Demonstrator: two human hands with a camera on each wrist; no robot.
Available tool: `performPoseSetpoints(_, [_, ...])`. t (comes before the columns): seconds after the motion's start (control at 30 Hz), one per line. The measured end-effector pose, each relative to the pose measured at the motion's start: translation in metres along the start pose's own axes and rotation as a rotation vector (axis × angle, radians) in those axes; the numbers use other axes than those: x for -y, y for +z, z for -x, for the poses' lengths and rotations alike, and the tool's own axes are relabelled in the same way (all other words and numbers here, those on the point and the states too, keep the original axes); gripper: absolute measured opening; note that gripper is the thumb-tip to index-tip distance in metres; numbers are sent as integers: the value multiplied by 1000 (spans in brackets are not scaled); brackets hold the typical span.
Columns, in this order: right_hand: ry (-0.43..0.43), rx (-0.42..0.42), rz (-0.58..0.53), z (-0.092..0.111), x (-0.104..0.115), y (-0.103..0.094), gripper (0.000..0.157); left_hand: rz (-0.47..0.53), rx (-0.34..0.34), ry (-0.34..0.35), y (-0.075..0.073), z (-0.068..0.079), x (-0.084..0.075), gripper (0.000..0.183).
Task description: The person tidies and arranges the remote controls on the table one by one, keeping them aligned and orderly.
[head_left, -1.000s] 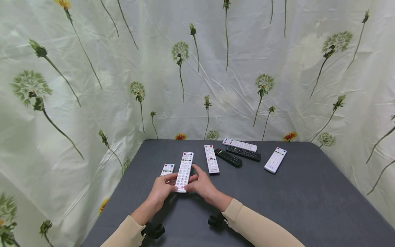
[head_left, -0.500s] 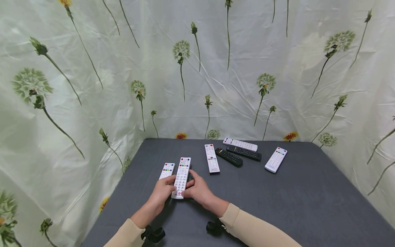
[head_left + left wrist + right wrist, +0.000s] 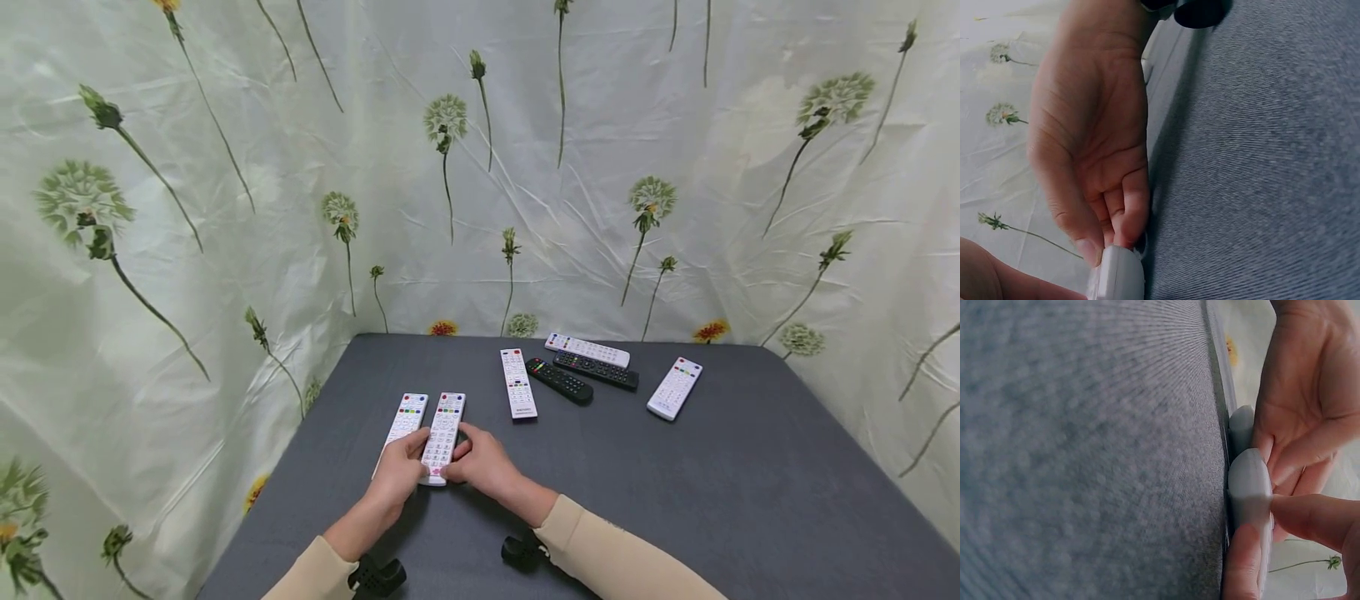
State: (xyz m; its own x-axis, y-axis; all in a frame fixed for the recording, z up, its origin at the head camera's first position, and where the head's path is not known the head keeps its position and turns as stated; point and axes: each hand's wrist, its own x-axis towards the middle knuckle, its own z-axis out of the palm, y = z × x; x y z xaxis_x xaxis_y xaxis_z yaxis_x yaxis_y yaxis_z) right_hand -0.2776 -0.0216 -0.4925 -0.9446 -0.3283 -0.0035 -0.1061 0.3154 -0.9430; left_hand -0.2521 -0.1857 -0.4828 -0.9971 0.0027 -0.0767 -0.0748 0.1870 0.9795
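Note:
A white remote control (image 3: 444, 433) with coloured buttons lies on the dark table, or just at its surface, between both hands. My left hand (image 3: 400, 472) holds its left side near the close end, thumb and fingertips at the edge. From the other side my right hand (image 3: 487, 463) grips it, with the thumb by its lower face. In the right wrist view the rounded near end of this remote (image 3: 1249, 478) shows between the fingers. Just left of it lies a second white remote (image 3: 409, 413), roughly parallel, its lower part partly hidden behind my left hand.
Farther back lie a white remote (image 3: 517, 382), two black remotes (image 3: 558, 380) and another white one (image 3: 588, 348) close together. One more white remote (image 3: 675, 388) lies apart to the right. A flower-printed curtain (image 3: 480, 192) hangs behind the grey table (image 3: 675, 500).
Both hands have brought the white remote down and nearer to me, slightly left, beside the second white remote. More of the second remote now shows.

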Motion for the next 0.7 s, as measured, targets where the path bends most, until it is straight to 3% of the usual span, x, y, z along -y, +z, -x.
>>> performPoseSetpoints(0.33, [0,20,26,0,-2,-1,83,-55,-45,-7,4,3,1,77])
performPoseSetpoints(0.7, [11,42,-79,3,-4,2,84,-45,-68,-20,4,7,2,77])
